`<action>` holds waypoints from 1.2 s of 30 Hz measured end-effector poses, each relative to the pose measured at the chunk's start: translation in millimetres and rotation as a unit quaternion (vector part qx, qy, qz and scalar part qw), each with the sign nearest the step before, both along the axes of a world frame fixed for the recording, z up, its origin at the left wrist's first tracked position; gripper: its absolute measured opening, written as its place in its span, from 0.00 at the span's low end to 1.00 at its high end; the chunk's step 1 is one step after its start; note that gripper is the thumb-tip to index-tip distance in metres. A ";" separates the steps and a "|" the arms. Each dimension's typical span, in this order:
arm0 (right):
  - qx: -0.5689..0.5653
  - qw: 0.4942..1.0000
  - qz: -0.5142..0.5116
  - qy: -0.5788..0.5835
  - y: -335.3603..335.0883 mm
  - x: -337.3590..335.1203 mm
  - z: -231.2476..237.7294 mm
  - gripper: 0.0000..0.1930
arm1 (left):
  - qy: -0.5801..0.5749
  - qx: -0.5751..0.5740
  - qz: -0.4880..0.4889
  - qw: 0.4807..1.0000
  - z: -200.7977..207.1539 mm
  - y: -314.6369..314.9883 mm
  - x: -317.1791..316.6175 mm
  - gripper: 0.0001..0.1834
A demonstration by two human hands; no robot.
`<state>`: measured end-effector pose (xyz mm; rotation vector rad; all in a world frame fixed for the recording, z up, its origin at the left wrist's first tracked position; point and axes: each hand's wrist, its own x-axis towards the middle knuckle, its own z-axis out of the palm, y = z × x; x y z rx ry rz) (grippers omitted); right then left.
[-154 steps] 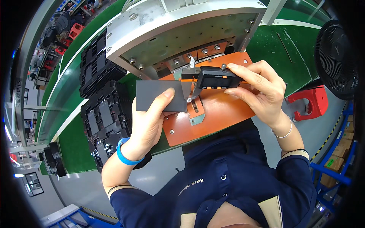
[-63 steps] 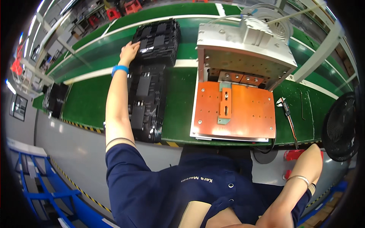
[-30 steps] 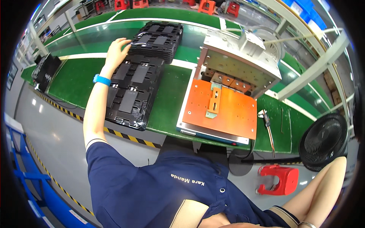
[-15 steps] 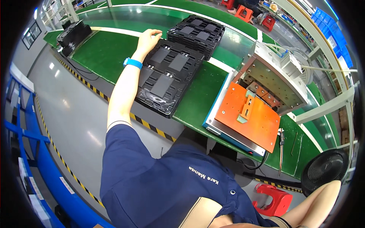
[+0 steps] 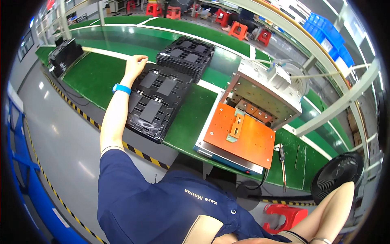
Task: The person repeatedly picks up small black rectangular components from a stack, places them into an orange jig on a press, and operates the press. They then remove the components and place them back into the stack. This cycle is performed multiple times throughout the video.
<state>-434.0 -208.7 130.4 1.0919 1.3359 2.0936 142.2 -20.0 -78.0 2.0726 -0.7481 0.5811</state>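
Observation:
My left hand (image 5: 136, 65), with a blue wristband (image 5: 121, 88) on the wrist, reaches far out to the left. Its fingers curl over the far left corner of a black tray (image 5: 140, 126). That tray lies flat on the green belt (image 5: 95, 75) and holds several dark rectangular parts (image 5: 151, 110). A stack of similar black trays (image 5: 185, 55) stands just behind it. Only my right forearm (image 5: 333, 211) shows, at the lower right; the hand itself is out of the picture. To the right, an orange fixture plate (image 5: 243, 140) sits bare under a grey metal press head (image 5: 264, 91).
Another black tray stack (image 5: 65, 53) sits far left on the belt. A thin tool (image 5: 282, 162) lies right of the fixture. A black fan (image 5: 337, 177) and a red stool (image 5: 284, 215) stand at the lower right. Red stools and blue crates line the back.
Five seconds ago both hands held a dark part at the orange fixture. Since then my left hand has gone out to the trays, the right arm has dropped, and my view has swung left.

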 end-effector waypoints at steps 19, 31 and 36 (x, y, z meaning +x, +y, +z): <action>0.085 0.989 -0.123 -0.014 29.7 -43.2 -32.4 0.21 | -0.002 0.037 0.003 0.999 2.5 12.9 -1.6 0.13; -0.005 0.997 -0.033 -0.065 2.0 -6.8 -3.1 0.21 | 0.013 0.020 -0.002 1.000 2.7 0.0 -12.9 0.13; -0.003 0.997 0.038 -0.066 4.0 12.9 -1.6 0.21 | -0.011 0.017 0.016 1.000 -1.7 13.4 -3.9 0.13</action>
